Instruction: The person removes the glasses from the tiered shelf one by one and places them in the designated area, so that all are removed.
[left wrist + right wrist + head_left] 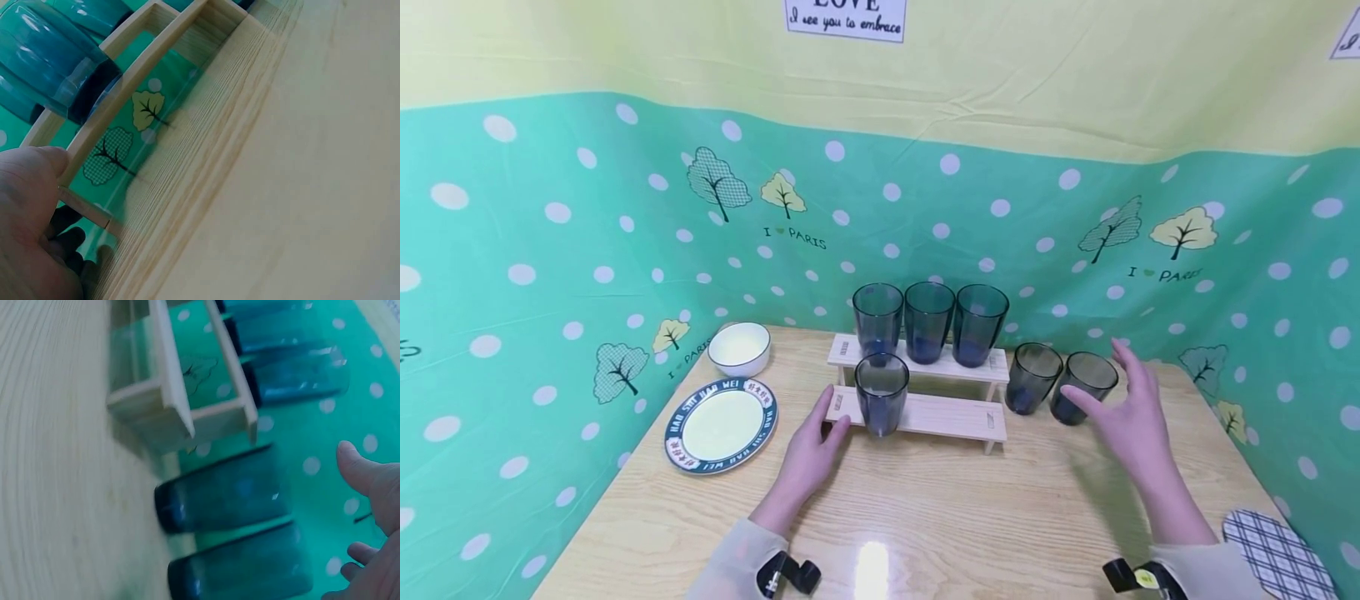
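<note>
A two-step wooden rack (955, 414) stands mid-table. My left hand (811, 450) holds the left end of its lower step; in the left wrist view the thumb (53, 159) lies on the board's edge, the fingers partly hidden. One dark glass tumbler (882, 404) stands at the left of that step. Three more tumblers, left (877, 321), middle (929, 325) and right (980, 329), line the upper step. My right hand (1131, 425) is spread beside the outer of two tumblers on the table, the outer tumbler (1075, 404) and the inner tumbler (1032, 387). In the right wrist view a gap separates hand and tumbler.
A white bowl (740, 354) and a blue-rimmed plate (722, 429) stand on the table to the left. A checked cloth-like piece (1277, 550) lies at the front right corner. A patterned green and yellow curtain (925, 208) hangs behind and along the sides.
</note>
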`<state>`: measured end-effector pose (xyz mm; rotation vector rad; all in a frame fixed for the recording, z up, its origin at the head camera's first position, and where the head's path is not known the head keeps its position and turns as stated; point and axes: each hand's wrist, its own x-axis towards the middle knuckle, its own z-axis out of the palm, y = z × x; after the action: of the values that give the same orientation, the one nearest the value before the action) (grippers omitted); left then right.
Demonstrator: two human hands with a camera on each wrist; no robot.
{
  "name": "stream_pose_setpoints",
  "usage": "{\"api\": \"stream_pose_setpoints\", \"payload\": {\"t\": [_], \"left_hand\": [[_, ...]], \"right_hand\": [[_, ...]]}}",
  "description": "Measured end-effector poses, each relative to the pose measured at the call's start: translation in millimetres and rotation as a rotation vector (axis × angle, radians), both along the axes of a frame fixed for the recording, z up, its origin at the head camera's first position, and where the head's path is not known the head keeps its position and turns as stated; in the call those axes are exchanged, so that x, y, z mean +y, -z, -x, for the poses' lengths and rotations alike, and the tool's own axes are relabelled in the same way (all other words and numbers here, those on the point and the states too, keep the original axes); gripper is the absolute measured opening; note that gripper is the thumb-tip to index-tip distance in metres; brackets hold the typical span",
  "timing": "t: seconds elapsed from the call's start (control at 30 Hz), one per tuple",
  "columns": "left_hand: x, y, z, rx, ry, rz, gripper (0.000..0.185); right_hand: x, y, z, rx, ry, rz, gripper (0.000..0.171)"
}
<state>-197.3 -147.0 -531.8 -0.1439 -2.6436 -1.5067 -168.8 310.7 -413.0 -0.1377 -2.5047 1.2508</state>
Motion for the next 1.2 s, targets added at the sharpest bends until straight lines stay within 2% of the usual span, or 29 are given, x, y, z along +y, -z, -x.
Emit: {"api": "stream_pose_setpoints", "payload": {"t": [0.17,0.4,0.73,1.03,1.2], "left_hand": [[0,-0.4,-0.4,-0.005,-0.005,0.003,0.073],[0,-1.0,-0.2,0.003,-0.006,-0.001,0.073],[0,-0.8,-0.9,0.001,-0.009,-0.004,0.073],[0,-0.4,-0.9,-0.005,-0.008,0.0,0.074],[0,-0.7,-1.3,-0.006,-0.009,0.0,0.074]], "right_hand": [[-21,-13.3,-7.3,0.068,-0.051,-0.001,0.109],[-48,-22.7,-13.4,0.125,-0.118,0.023,0.106],[-85,-29.5,-16.8,0.053,-0.217,0.023,0.106],[-120,-21.2,-12.2,0.026,-0.309,0.058,0.1],[-139,-18.7,-8.0,0.04,-0.362,0.084,0.1]]}}
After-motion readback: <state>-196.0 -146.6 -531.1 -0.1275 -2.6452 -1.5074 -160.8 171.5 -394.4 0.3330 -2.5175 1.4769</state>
